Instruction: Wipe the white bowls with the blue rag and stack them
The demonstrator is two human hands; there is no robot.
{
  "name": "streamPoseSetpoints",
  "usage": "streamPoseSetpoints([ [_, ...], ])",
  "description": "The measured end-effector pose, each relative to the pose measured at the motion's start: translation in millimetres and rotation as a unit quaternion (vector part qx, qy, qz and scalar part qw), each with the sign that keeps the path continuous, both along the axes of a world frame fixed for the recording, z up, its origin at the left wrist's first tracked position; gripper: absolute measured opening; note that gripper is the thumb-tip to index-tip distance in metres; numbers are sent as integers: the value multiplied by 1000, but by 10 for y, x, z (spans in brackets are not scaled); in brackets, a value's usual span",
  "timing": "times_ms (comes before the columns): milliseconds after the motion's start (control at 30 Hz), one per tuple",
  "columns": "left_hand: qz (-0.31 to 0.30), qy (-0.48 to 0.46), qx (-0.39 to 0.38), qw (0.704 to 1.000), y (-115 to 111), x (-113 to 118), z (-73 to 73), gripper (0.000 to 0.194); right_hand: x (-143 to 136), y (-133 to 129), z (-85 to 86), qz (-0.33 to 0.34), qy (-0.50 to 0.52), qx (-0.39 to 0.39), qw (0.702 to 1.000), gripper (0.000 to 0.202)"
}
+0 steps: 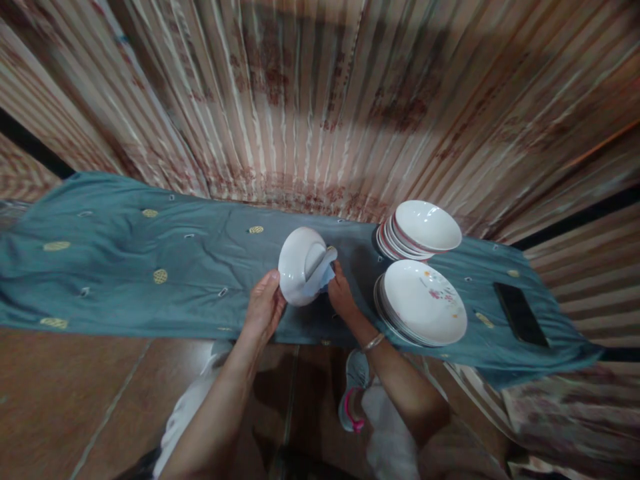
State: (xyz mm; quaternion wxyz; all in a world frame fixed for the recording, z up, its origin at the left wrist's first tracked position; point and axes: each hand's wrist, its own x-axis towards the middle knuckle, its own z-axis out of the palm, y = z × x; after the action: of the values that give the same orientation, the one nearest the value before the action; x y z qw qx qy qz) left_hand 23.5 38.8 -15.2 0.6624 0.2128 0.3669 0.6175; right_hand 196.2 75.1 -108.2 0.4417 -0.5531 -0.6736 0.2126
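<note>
A white bowl (295, 267) is held tilted above the cloth-covered table, and a round ring shows on the face turned toward me. My left hand (265, 301) grips its left rim, thumb on the near side and fingers behind. At the bowl's right side, my right hand (341, 291) is closed on a pale blue wiping cloth (323, 280), which presses against the bowl. Part of the cloth is bunched up over the bowl's edge. The fingertips of my right hand are mostly hidden behind the cloth and bowl.
To the right stands a stack of plates (425, 303), the top one flower-printed. Behind it is a stack of bowls (427, 227). A dark phone (521, 315) lies farther right on the green tablecloth (200, 267). A pleated curtain (320, 120) hangs directly behind the table.
</note>
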Motion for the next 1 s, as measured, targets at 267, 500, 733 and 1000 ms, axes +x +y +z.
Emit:
streamPoseSetpoints([
  [267,39,-35,-19,998,46,-18,-42,41,-109,-182,-46,-18,-11,-39,999,54],
  [500,68,-43,-42,996,95,-40,-91,33,-228,-441,66,0,-30,-30,999,57],
  [733,90,-32,-33,995,128,-55,-143,24,-306,-629,86,24,-64,19,998,62],
  [1000,107,-33,-30,993,147,-53,-137,17,-439,-660,330,55,-118,27,991,60],
])
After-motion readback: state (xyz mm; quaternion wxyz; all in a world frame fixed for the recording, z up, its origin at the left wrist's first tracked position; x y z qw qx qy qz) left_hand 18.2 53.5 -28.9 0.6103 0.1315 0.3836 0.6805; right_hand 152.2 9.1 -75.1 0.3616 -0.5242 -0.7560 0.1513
